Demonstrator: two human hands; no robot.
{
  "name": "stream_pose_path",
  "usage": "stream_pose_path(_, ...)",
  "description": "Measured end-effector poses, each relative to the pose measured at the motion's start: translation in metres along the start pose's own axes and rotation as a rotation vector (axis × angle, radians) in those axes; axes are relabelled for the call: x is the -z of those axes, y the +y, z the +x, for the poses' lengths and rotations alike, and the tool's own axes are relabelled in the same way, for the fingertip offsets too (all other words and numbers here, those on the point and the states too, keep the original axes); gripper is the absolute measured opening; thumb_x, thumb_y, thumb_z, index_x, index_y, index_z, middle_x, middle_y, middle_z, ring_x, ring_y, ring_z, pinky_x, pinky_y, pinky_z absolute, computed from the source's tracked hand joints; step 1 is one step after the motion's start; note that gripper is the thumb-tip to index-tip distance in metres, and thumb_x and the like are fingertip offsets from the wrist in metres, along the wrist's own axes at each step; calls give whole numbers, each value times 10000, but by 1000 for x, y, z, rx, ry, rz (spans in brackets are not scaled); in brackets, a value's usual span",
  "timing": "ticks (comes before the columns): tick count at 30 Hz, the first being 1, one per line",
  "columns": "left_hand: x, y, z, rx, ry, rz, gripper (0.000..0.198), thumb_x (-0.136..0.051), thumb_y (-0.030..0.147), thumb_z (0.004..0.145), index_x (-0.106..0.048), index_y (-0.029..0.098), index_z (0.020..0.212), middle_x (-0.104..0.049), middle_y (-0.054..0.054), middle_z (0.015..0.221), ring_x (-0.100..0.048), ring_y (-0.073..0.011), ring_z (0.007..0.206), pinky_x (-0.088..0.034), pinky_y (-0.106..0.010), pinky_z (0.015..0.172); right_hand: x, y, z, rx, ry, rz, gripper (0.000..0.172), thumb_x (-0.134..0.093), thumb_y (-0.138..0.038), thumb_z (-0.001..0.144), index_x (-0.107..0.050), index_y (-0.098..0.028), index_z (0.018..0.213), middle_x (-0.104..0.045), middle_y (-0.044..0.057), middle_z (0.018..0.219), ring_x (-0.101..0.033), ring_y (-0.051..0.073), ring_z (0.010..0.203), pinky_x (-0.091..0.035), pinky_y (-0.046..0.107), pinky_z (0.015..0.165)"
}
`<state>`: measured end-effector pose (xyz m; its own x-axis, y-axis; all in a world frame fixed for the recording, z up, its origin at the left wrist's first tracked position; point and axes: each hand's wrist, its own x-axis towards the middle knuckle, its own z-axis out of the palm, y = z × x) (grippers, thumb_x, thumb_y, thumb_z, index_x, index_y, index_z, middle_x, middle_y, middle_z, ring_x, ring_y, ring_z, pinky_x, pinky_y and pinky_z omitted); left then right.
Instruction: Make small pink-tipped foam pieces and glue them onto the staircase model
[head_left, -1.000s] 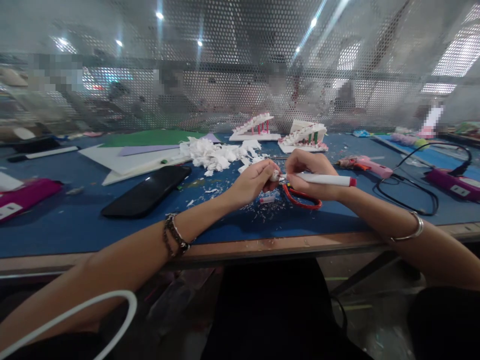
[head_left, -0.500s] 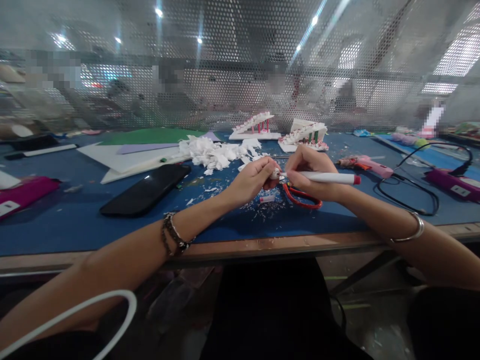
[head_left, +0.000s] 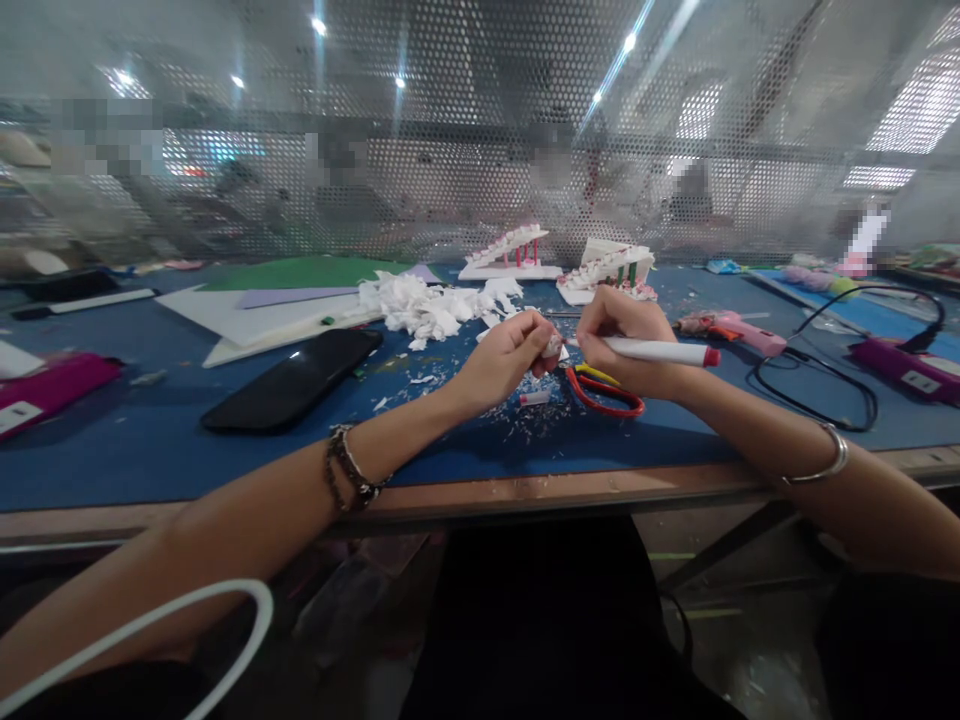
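My left hand [head_left: 514, 358] is closed, its thumb and fingertips pinching a small white piece [head_left: 553, 346] whose kind I cannot make out. In my right hand [head_left: 628, 335] a white marker [head_left: 664, 351] with a red end lies nearly level, held like a pen. Its tip points left, close to the white piece; whether they touch I cannot tell. Under my right hand are red-and-yellow scissor handles [head_left: 611, 397], partly covered. A small marker cap [head_left: 535, 398] lies among white scraps below my fingers.
Behind my hands stand two white stair models [head_left: 514, 252]. A heap of torn white paper [head_left: 420, 305], a black phone [head_left: 292, 382] and white sheets [head_left: 262, 320] lie left. A pink glue gun [head_left: 754, 332], black cable [head_left: 817, 385] and purple power strip [head_left: 907, 368] lie right.
The marker tip has drawn back slightly from the white piece, and my right hand has shifted a little. More of the yellow scissor handle shows. My left hand stays nearly in place.
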<state>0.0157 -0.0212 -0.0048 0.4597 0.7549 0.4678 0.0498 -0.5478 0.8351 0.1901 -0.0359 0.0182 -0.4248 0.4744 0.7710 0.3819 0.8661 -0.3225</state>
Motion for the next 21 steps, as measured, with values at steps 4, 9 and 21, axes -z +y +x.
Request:
stream_pose_path(4,0,1,0,-20,21,19,199,-417,312,875,-446,151,763,-499,29,596,-448,-47,501,-362,-185,492,0,0,0,9,-39,36,107,-498,-158,699,-409,-180,644,-441,-60,540,-391,40,481,-329,176,452)
stream_pose_path(9,0,1,0,-31,19,21,200,-422,315,873,-439,152,759,-507,28,606,-462,-46,510,-373,-182,502,-1,-1,0,23,-7,-15,147,-514,-149,692,-389,-181,621,-433,-66,524,-373,34,463,-313,177,446)
stream_pose_path(21,-1,2,0,-83,16,-14,265,-498,410,829,-458,155,772,-526,29,609,-472,-49,517,-381,-179,508,1,0,1,-14,3,55,113,-485,-156,703,-390,-188,648,-426,-57,562,-376,46,493,-314,199,473)
